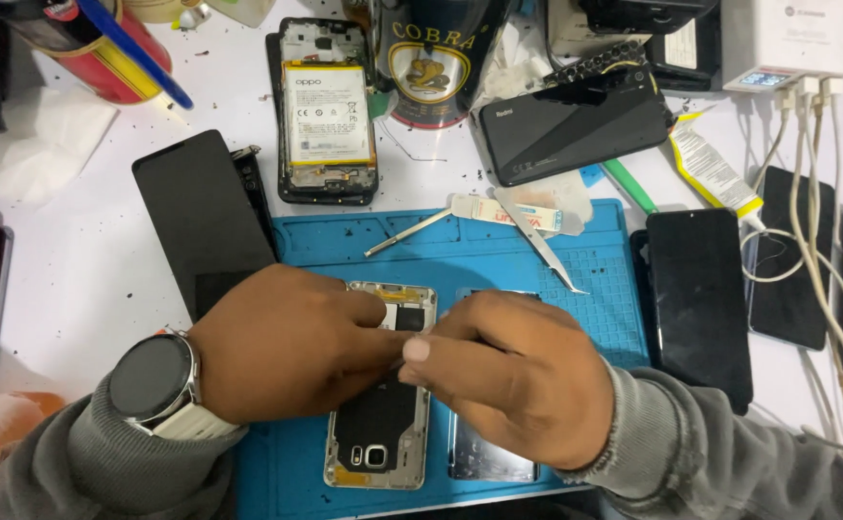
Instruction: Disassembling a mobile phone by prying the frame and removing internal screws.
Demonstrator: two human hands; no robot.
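Head view: both hands [287, 342] [513, 385] on opened phone [378, 424], yellow-white tube [715, 173] apart.

Opened phone [379, 404] near centre: bare metal frame, silvery and smooth, around a matt black inner board. Work mat [537, 265] beneath it: blue rubbery sheet, matt, moulded with ridges and a fine grid at right. Tweezers [542, 246] at far centre: polished metal. Black phone [576, 125] at far right: glossy back, reflecting light. Screen panel [200, 217] at left: matt black glass. Table [75, 260]: white, smooth, speckled with dark grit. Sleeves [691, 453]: grey ribbed knit cloth. Wristwatch [152, 380] at near left: dark glossy face, white smooth strap.
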